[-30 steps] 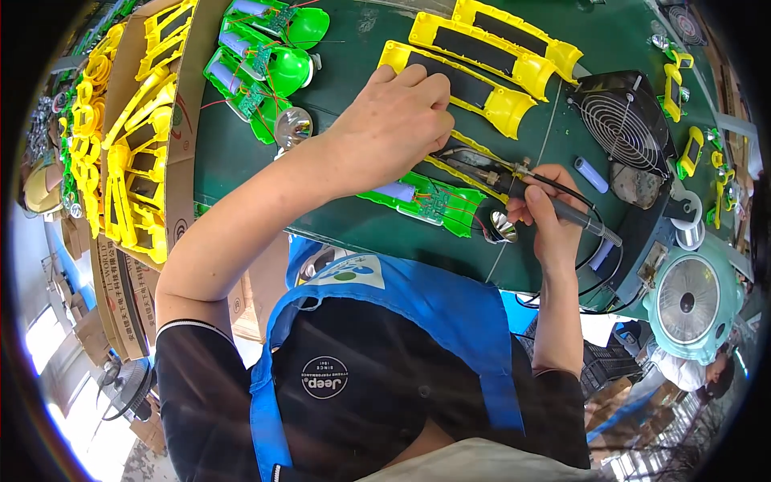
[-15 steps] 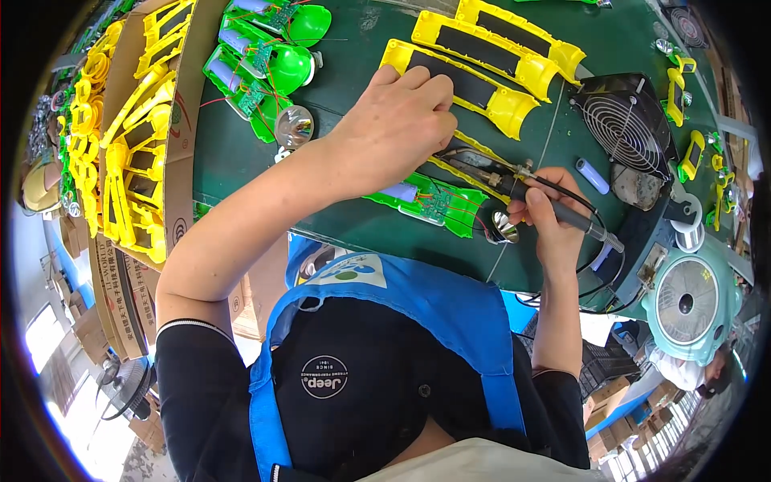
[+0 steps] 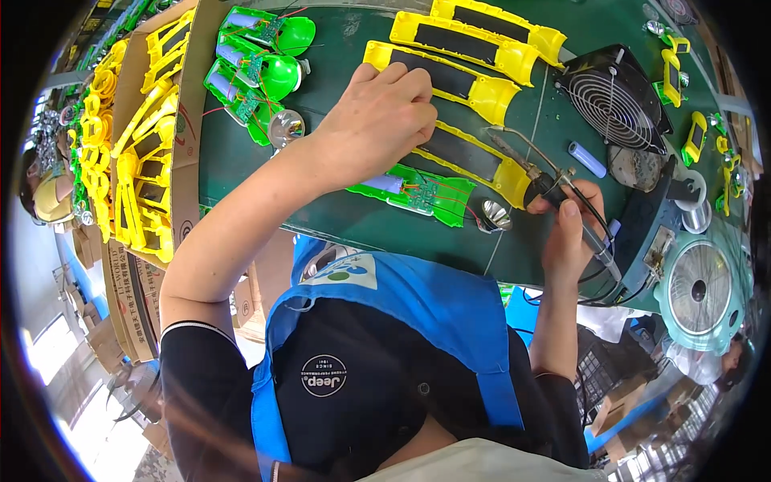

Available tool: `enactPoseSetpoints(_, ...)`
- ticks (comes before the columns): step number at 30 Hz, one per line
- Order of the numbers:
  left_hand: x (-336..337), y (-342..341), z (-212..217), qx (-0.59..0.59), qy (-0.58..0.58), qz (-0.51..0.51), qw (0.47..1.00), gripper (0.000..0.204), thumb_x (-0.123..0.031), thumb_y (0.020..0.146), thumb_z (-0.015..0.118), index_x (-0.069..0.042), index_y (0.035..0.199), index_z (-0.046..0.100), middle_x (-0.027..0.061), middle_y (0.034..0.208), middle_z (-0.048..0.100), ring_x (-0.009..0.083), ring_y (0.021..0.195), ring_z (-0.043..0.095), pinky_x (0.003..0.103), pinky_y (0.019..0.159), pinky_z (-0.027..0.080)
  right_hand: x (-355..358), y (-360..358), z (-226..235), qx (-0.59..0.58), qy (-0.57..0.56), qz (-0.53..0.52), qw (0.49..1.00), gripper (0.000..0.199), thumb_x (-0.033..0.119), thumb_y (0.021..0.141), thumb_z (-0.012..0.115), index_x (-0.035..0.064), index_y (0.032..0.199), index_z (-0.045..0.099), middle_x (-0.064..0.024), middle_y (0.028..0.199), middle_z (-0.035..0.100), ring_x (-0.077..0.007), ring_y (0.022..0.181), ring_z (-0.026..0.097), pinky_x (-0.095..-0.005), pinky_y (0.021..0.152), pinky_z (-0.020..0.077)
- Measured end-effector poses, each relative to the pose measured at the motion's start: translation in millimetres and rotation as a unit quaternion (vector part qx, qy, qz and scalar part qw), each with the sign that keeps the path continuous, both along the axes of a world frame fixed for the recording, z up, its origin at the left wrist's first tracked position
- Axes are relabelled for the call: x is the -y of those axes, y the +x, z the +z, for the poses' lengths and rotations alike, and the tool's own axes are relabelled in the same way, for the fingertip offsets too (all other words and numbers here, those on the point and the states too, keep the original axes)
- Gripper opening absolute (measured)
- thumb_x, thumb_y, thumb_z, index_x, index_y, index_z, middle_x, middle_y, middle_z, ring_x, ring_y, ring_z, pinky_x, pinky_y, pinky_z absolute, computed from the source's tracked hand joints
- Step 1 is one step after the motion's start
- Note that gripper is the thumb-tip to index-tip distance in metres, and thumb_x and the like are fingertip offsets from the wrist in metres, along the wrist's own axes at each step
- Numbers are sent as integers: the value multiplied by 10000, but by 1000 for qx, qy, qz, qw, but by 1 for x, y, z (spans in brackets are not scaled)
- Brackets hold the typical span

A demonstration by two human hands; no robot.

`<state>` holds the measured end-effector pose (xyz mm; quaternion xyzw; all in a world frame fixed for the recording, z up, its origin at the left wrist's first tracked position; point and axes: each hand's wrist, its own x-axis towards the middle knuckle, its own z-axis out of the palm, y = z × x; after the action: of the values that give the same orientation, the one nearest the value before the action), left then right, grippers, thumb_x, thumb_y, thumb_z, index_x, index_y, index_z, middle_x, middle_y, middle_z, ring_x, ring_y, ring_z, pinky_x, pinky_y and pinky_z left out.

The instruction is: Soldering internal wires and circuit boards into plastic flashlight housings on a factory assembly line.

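Item in hand: a yellow shell (image 3: 470,157) with a black inset, lying on the green tabletop (image 3: 345,217) between our hands. Our left hand (image 3: 377,120) is closed down on its near end; our right hand (image 3: 566,233) is clamped on a soldering iron (image 3: 534,181), whose tip rests at the shell's right end. Just beside it lie a green board (image 3: 418,191) with red wires and a silver reflector (image 3: 492,215), wired but not yet seated, so we judge this unit mid-assembly. Done or pending: two more yellow shells (image 3: 482,40) above, and green wired units (image 3: 261,56) at upper left. Containers: a cardboard box (image 3: 189,136) at the left, holding stacked yellow frames (image 3: 144,173). Beyond: a black fan (image 3: 614,100) and a teal fan (image 3: 699,285).
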<state>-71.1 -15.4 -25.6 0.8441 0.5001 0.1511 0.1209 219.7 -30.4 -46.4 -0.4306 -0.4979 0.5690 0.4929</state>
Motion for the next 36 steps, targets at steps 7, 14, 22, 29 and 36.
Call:
enactPoseSetpoints(7, 0, 2, 7, -19, -25, -1, 1000, 68, -118, 795, 678, -110, 800, 610, 24, 929, 477, 190, 904, 499, 354, 773, 333, 5, 18, 7, 55, 30, -26, 998, 333, 244, 908, 612, -34, 1059, 508, -162, 765, 633, -233, 709, 621, -348, 717, 499)
enactPoseSetpoints(14, -1, 5, 17, 4, -10, -10, 1000, 76, -104, 769, 699, -127, 801, 634, 16, 939, 486, 202, 917, 503, 360, 774, 339, 9, 22, 3, 15, 36, -29, 999, 327, 222, 885, 665, -24, 1037, 511, -159, 881, 652, -206, 735, 664, -306, 736, 532)
enactPoseSetpoints(22, 26, 36, 11, 69, 11, -56, 996, 217, -77, 662, 748, -128, 835, 626, 15, 959, 509, 222, 915, 505, 376, 827, 366, -19, -1, -17, -61, 104, -59, 991, 299, 215, 907, 628, -14, 1072, 528, -143, 1018, 605, -242, 835, 645, -362, 869, 461)
enactPoseSetpoints(29, 40, 54, 3, 200, 15, 28, 979, 225, -45, 685, 737, -104, 867, 618, 4, 814, 603, 212, 875, 582, 366, 840, 392, -5, -45, -23, -141, 47, -48, 988, 335, 282, 951, 581, 11, 1111, 466, -137, 915, 622, -227, 911, 601, -385, 917, 446)
enactPoseSetpoints(36, 39, 64, -8, 108, 58, 105, 987, 77, -80, 771, 683, -93, 832, 637, 30, 796, 616, 244, 813, 592, 368, 786, 408, 4, -28, -13, -213, -28, -4, 977, 318, 264, 952, 572, 13, 1113, 462, -160, 926, 620, -265, 917, 620, -474, 1006, 426)
